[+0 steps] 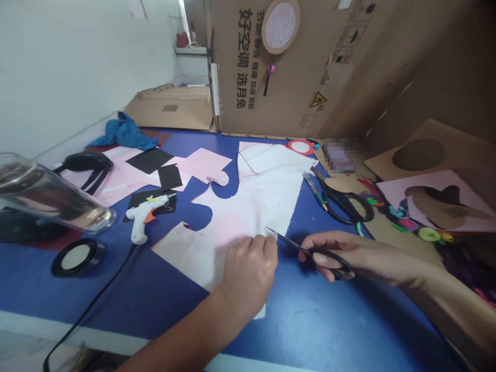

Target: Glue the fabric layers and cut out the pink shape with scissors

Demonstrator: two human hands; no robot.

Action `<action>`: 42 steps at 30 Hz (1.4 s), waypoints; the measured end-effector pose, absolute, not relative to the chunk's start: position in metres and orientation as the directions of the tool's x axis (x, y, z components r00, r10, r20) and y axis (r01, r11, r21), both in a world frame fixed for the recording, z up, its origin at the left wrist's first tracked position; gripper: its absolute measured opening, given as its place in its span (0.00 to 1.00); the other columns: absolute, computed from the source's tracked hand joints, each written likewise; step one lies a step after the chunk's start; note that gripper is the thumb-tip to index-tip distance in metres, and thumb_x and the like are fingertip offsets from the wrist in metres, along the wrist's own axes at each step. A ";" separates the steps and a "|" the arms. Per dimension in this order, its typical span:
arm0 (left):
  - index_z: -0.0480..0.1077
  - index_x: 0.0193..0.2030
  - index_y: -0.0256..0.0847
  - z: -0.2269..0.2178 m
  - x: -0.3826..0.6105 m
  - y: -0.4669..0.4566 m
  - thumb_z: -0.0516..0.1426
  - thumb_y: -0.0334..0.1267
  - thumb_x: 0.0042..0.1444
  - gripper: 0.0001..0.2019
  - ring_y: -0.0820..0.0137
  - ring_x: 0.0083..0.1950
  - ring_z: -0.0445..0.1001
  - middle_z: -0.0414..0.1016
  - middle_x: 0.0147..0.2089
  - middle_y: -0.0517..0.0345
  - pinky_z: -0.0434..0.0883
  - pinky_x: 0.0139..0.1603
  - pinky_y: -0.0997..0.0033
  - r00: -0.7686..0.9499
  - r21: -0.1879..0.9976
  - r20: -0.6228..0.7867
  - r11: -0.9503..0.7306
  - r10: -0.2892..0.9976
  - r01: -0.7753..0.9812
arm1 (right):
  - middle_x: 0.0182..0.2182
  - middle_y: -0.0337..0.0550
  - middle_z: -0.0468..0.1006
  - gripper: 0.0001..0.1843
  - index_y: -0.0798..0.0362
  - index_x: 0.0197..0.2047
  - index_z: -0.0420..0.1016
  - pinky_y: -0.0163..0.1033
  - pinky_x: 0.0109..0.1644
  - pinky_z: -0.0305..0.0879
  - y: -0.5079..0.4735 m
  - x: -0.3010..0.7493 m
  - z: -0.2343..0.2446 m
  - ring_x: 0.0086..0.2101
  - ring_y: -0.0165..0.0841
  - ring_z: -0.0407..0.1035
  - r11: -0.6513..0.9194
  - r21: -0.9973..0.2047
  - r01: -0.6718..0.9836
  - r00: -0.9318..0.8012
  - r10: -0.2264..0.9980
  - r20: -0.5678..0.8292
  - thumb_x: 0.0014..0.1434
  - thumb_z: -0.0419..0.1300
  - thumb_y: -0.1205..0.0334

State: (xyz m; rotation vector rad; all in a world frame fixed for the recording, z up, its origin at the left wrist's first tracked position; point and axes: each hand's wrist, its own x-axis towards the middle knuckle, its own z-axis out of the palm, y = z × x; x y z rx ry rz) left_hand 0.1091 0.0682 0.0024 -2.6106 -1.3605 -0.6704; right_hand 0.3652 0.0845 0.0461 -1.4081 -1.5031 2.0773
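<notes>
A piece of white fabric (248, 201) with curved cut-outs along its left side lies across the middle of the blue table. My left hand (250, 266) is closed on the fabric near its right edge, knuckles up. In my right hand (329, 253) I hold a pair of black-handled scissors (289, 242), fingers in the loops. Their blades point left and meet the fabric's right edge just beside my left fist. Whether the blades are parted is hard to make out.
Left of the fabric lie a white glue gun (145, 214) with a cord, a black tape roll (77, 257) and a tilted glass of liquid (58, 196). Larger black scissors (349, 206) and a green pen (315, 191) lie right. A cardboard box (287, 103) stands behind.
</notes>
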 end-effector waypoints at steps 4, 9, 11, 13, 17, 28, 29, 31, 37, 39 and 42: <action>0.74 0.39 0.42 0.001 0.110 0.065 0.56 0.22 0.66 0.11 0.64 0.29 0.76 0.76 0.30 0.60 0.66 0.27 0.60 0.512 0.098 0.443 -0.607 0.736 0.788 | 0.27 0.40 0.76 0.29 0.53 0.47 0.80 0.34 0.26 0.47 0.086 0.360 0.045 0.27 0.30 0.61 -0.459 -0.825 0.328 -0.529 0.634 -0.563 0.59 0.73 0.35; 0.74 0.38 0.42 0.003 0.110 0.062 0.55 0.20 0.66 0.13 0.63 0.28 0.74 0.74 0.29 0.61 0.66 0.26 0.59 0.515 0.113 0.472 -0.628 0.716 0.770 | 0.28 0.40 0.77 0.29 0.54 0.48 0.79 0.33 0.26 0.47 0.093 0.355 0.043 0.27 0.29 0.60 -0.457 -0.828 0.325 -0.552 0.620 -0.558 0.60 0.72 0.36; 0.73 0.38 0.42 0.004 0.109 0.062 0.55 0.20 0.66 0.13 0.64 0.28 0.74 0.74 0.29 0.61 0.66 0.26 0.59 0.517 0.115 0.477 -0.633 0.711 0.765 | 0.27 0.40 0.77 0.29 0.55 0.48 0.80 0.33 0.26 0.46 0.096 0.354 0.042 0.26 0.28 0.58 -0.454 -0.831 0.321 -0.566 0.612 -0.553 0.61 0.72 0.37; 0.73 0.38 0.42 0.005 0.108 0.061 0.54 0.20 0.66 0.13 0.64 0.28 0.74 0.74 0.29 0.61 0.65 0.26 0.60 0.517 0.120 0.475 -0.635 0.712 0.763 | 0.27 0.39 0.76 0.29 0.55 0.48 0.80 0.33 0.25 0.45 0.097 0.353 0.041 0.26 0.27 0.57 -0.457 -0.831 0.319 -0.566 0.612 -0.553 0.60 0.73 0.37; 0.74 0.40 0.42 0.004 0.106 0.060 0.55 0.19 0.65 0.13 0.64 0.28 0.74 0.75 0.30 0.61 0.66 0.27 0.59 0.499 0.137 0.482 -0.624 0.720 0.769 | 0.24 0.36 0.72 0.30 0.56 0.46 0.81 0.33 0.25 0.44 0.096 0.355 0.041 0.25 0.27 0.56 -0.483 -0.817 0.316 -0.539 0.617 -0.573 0.57 0.75 0.37; 0.74 0.43 0.41 0.002 0.104 0.058 0.55 0.21 0.66 0.11 0.64 0.28 0.74 0.75 0.30 0.62 0.68 0.26 0.60 0.496 0.185 0.515 -0.656 0.699 0.732 | 0.28 0.39 0.74 0.30 0.57 0.47 0.81 0.31 0.24 0.46 0.100 0.346 0.043 0.27 0.27 0.60 -0.490 -0.811 0.319 -0.550 0.602 -0.579 0.58 0.75 0.38; 0.74 0.43 0.41 0.001 0.103 0.057 0.55 0.21 0.65 0.11 0.63 0.27 0.74 0.74 0.30 0.62 0.68 0.26 0.60 0.494 0.186 0.521 -0.657 0.697 0.731 | 0.27 0.38 0.73 0.30 0.57 0.47 0.81 0.31 0.24 0.45 0.100 0.346 0.043 0.26 0.27 0.59 -0.494 -0.810 0.316 -0.543 0.605 -0.582 0.57 0.75 0.38; 0.74 0.44 0.40 0.001 0.102 0.057 0.55 0.20 0.65 0.12 0.63 0.27 0.74 0.74 0.30 0.61 0.67 0.26 0.60 0.486 0.186 0.526 -0.652 0.698 0.735 | 0.25 0.36 0.72 0.30 0.57 0.46 0.81 0.31 0.23 0.44 0.099 0.346 0.043 0.25 0.26 0.56 -0.505 -0.803 0.316 -0.531 0.607 -0.591 0.57 0.76 0.38; 0.74 0.43 0.42 0.002 0.102 0.055 0.55 0.20 0.65 0.12 0.63 0.28 0.74 0.75 0.31 0.61 0.68 0.26 0.60 0.481 0.224 0.526 -0.659 0.702 0.718 | 0.29 0.41 0.76 0.30 0.56 0.48 0.80 0.31 0.25 0.48 0.099 0.341 0.047 0.29 0.29 0.61 -0.483 -0.798 0.361 -0.541 0.589 -0.601 0.60 0.73 0.37; 0.74 0.44 0.41 0.001 0.102 0.054 0.56 0.20 0.65 0.11 0.62 0.28 0.75 0.75 0.31 0.61 0.69 0.26 0.60 0.487 0.228 0.531 -0.670 0.694 0.706 | 0.29 0.41 0.76 0.30 0.56 0.48 0.80 0.31 0.26 0.49 0.100 0.338 0.048 0.29 0.29 0.61 -0.473 -0.801 0.367 -0.538 0.594 -0.598 0.60 0.73 0.37; 0.74 0.46 0.39 -0.001 0.102 0.053 0.56 0.20 0.65 0.11 0.62 0.28 0.74 0.76 0.32 0.60 0.69 0.26 0.60 0.491 0.209 0.552 -0.682 0.674 0.701 | 0.26 0.38 0.73 0.29 0.56 0.46 0.80 0.31 0.24 0.47 0.101 0.336 0.047 0.27 0.27 0.58 -0.465 -0.807 0.365 -0.535 0.605 -0.590 0.59 0.74 0.37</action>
